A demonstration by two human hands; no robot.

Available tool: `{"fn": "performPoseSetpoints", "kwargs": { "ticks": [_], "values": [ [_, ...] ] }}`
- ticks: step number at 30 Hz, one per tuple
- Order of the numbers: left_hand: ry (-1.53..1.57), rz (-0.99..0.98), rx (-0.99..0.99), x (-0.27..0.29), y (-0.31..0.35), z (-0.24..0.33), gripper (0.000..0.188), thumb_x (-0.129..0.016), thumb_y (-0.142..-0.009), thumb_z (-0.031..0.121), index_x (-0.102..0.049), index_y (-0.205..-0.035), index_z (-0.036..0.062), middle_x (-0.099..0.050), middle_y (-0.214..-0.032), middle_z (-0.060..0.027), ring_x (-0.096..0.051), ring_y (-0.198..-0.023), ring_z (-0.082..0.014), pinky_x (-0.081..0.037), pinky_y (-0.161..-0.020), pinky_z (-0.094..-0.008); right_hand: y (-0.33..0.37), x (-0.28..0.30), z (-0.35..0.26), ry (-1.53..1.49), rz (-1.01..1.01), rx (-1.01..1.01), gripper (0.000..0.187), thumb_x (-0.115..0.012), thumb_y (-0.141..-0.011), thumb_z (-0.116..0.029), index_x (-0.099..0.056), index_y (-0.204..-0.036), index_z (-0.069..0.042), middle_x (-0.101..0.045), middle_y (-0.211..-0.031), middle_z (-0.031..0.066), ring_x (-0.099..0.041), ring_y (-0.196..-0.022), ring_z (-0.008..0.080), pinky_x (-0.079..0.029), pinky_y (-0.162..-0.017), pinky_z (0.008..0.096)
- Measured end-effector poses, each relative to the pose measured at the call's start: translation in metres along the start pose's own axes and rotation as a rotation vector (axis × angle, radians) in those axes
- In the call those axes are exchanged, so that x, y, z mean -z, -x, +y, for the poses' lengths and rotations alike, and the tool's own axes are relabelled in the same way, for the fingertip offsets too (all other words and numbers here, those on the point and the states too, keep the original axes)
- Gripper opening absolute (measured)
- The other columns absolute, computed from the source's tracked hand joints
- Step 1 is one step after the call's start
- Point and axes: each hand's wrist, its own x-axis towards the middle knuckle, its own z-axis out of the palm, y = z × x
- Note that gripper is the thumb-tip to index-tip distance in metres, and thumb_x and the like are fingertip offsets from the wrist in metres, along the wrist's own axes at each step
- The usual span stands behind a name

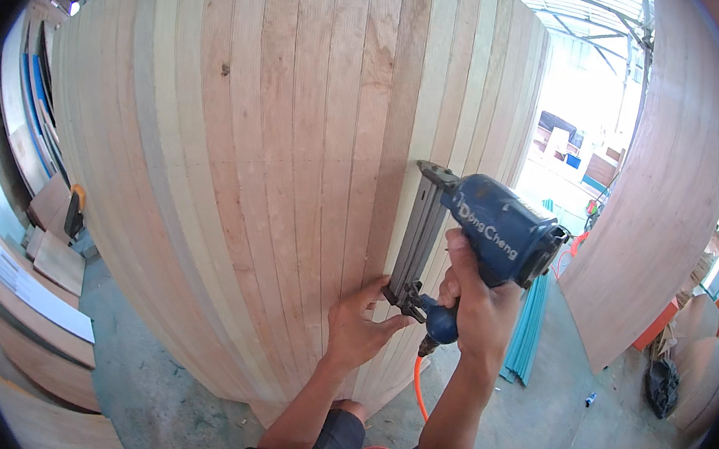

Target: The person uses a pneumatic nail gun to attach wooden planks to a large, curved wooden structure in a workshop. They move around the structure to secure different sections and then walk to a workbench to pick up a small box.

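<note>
A blue pneumatic nail gun [497,215] is held up before a tall panel of joined wooden strips [307,134]. My right hand [480,308] is wrapped round its handle. The gun's nose points up and left, close to the panel; whether it touches the wood I cannot tell. My left hand [364,323] is at the lower end of the grey metal magazine [416,242], thumb and fingers pinching it from either side. An orange air hose [419,388] hangs from a fitting at the base of the handle. Nails inside the magazine are hidden.
Another tall wooden panel [650,181] leans at the right. Long teal strips [524,333] lie on the concrete floor [168,362]. Boards and sheets [45,342] are stacked along the left. A black plastic bag [662,388] sits at the lower right, near other wood pieces.
</note>
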Motion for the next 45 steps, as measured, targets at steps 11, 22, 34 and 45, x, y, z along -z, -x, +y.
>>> {"fn": "performPoseSetpoints", "kwargs": {
  "ticks": [11, 22, 34, 45],
  "values": [
    [-0.009, -0.047, 0.063, -0.005, 0.001, 0.002, 0.075, -0.097, -0.066, 0.022, -0.065, -0.131, -0.0001, -0.076, -0.113, -0.0142, -0.073, -0.101, -0.0209, -0.057, -0.087, -0.0357, 0.003, -0.003, -0.005, 0.048, 0.0, 0.025, 0.02, -0.077, -0.094, -0.022, -0.073, -0.097, -0.002, -0.054, -0.059, -0.0019, -0.049, -0.049, 0.0077, -0.038, -0.048, 0.0264],
    [-0.013, -0.057, 0.09, -0.02, 0.001, 0.004, 0.076, -0.096, -0.067, 0.023, -0.064, -0.133, 0.0015, -0.077, -0.106, -0.0123, -0.073, -0.095, -0.0189, -0.056, -0.082, -0.0329, -0.006, 0.019, 0.003, -0.031, 0.05, -0.006, 0.02, -0.078, -0.093, -0.023, -0.07, -0.092, -0.005, -0.057, -0.063, -0.0025, -0.05, -0.051, 0.0064, -0.038, -0.048, 0.0242],
    [0.058, -0.095, 0.079, -0.029, -0.01, 0.0, 0.078, -0.095, -0.068, 0.021, -0.061, -0.135, -0.0016, -0.076, -0.11, -0.0149, -0.073, -0.101, -0.0215, -0.056, -0.091, -0.0375, -0.009, 0.009, 0.0, 0.088, 0.025, 0.08, 0.02, -0.077, -0.094, -0.021, -0.071, -0.099, -0.002, -0.056, -0.064, -0.003, -0.049, -0.052, 0.0056, -0.038, -0.049, 0.0245],
    [0.047, -0.069, 0.063, -0.032, -0.006, 0.0, 0.079, -0.096, -0.068, 0.022, -0.062, -0.135, -0.0018, -0.075, -0.113, -0.0157, -0.073, -0.104, -0.0232, -0.056, -0.095, -0.0392, -0.01, 0.016, -0.001, 0.03, 0.007, -0.009, 0.017, -0.078, -0.093, -0.018, -0.069, -0.098, -0.004, -0.06, -0.07, -0.0048, -0.051, -0.056, 0.0034, -0.038, -0.049, 0.0225]
  ]
}}
